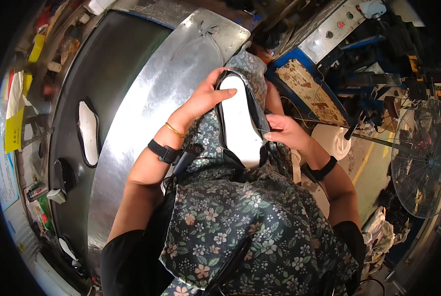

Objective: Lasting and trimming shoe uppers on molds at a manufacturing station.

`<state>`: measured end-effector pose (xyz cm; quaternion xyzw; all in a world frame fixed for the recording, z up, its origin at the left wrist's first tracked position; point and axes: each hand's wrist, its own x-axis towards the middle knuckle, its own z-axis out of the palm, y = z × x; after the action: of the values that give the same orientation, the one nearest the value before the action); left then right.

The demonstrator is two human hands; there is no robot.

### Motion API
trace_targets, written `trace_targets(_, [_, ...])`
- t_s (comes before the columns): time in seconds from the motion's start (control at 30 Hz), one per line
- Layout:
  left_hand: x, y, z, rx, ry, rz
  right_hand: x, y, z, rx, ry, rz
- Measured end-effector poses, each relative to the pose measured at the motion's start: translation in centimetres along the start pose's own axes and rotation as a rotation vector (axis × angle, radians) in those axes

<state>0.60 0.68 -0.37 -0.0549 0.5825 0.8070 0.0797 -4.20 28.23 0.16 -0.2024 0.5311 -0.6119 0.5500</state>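
A dark shoe upper (259, 116) rests over my lap, with a long white insole (237, 118) lying face up inside its edges. My left hand (208, 96) grips the far end; the thumb presses on the white surface while the fingers wrap behind the rim. At the right side, my right hand (292, 133) pinches the upper's dark edge between thumb and fingers. Its other fingertips are partly hidden behind the material. Beneath the shoe lies a dark floral apron (260, 222) covering my lap.
To the left is a shiny metal table edge (131, 123) beside a black belt (116, 54). Another shoe piece with a white insole (87, 133) and a dark shoe piece (65, 175) lie on the belt. A machine control box (331, 29) and a large fan (420, 158) stand at right.
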Motion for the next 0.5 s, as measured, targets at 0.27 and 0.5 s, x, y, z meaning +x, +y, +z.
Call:
trace_targets(0.27, [-0.2,0.1,0.6,0.047,0.116,0.023,7.5,2.7,4.5,0.199,0.676,0.2])
trace_targets(0.5, [1.3,-0.2,0.2,0.139,0.16,0.004,7.9,-0.8,4.9,-1.353,0.615,0.003])
